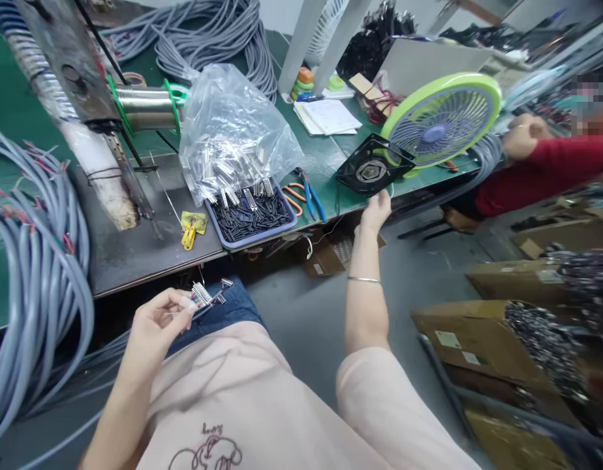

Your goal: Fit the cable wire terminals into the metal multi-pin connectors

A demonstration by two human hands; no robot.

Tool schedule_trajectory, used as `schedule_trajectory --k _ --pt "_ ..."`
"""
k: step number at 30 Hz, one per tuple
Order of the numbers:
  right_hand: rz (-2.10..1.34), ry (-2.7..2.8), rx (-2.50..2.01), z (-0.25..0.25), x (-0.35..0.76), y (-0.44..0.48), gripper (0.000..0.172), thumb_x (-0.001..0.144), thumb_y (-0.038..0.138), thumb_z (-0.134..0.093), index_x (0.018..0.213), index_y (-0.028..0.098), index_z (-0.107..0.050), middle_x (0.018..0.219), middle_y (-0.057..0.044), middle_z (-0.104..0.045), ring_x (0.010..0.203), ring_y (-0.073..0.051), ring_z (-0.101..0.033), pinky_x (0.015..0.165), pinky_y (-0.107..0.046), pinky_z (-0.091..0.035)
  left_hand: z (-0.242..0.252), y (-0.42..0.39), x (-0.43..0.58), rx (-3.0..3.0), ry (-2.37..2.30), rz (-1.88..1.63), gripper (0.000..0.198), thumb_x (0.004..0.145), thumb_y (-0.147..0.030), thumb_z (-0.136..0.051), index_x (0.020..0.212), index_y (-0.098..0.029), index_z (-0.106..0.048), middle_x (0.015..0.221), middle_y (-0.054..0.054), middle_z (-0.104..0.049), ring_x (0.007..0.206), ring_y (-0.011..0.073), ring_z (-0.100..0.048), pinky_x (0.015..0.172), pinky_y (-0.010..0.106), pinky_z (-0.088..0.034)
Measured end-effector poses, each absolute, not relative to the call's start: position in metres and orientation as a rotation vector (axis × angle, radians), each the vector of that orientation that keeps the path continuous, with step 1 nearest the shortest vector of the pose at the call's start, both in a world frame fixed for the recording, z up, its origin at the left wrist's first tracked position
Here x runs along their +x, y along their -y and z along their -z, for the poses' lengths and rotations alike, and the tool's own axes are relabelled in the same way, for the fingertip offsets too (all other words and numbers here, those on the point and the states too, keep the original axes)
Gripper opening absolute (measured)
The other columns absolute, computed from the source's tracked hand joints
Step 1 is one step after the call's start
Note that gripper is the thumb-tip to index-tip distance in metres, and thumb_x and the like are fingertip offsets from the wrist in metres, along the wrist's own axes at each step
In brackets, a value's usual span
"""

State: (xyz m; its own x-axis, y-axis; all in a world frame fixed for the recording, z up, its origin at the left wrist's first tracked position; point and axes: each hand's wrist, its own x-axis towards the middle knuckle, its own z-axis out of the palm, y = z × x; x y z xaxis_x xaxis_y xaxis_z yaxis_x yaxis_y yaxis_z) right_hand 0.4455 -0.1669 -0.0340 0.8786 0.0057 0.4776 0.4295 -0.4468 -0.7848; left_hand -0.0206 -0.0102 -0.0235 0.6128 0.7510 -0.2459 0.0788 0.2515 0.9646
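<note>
My left hand is closed in a pinch over my lap, holding wired metal connectors with coloured wires. Smaller connector ends hang off to their right, above my blue jeans. At the bench edge, my right hand reaches forward with its fingers on the lower corner of a black square cooling fan; the fan partly hides the fingertips. That fan is tilted in front of a green-rimmed round fan. Left of it lie blue-handled pliers and orange-handled scissors.
A purple tray holds black parts beneath a clear bag of metal connectors. Solder wire, a metal stand and grey cables occupy the left. A co-worker's red sleeve and cardboard boxes are at right.
</note>
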Motion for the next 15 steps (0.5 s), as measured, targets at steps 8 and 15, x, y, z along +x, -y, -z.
schedule_trajectory --k 8,15 --pt "0.557 0.187 -2.155 0.044 0.464 0.172 0.04 0.096 0.044 -0.064 0.126 0.018 -0.061 0.128 -0.008 -0.064 0.112 -0.022 -0.065 0.096 -0.045 -0.058 0.031 0.008 -0.03 1.275 -0.827 -0.536 0.018 0.068 -0.026 -0.081 0.066 -0.017 -0.065 0.053 -0.003 -0.057 0.05 0.0084 -0.053 0.051 0.018 -0.047" --pt "0.625 0.199 -2.217 0.037 0.459 0.172 0.027 0.094 0.042 -0.062 0.103 0.016 -0.067 0.109 -0.009 -0.07 0.107 -0.024 -0.066 0.1 -0.046 -0.051 0.02 0.01 -0.027 1.302 -0.862 -0.572 0.019 0.065 -0.026 -0.079 0.063 -0.016 -0.063 0.053 -0.003 -0.055 0.048 0.008 -0.05 0.049 0.019 -0.045"
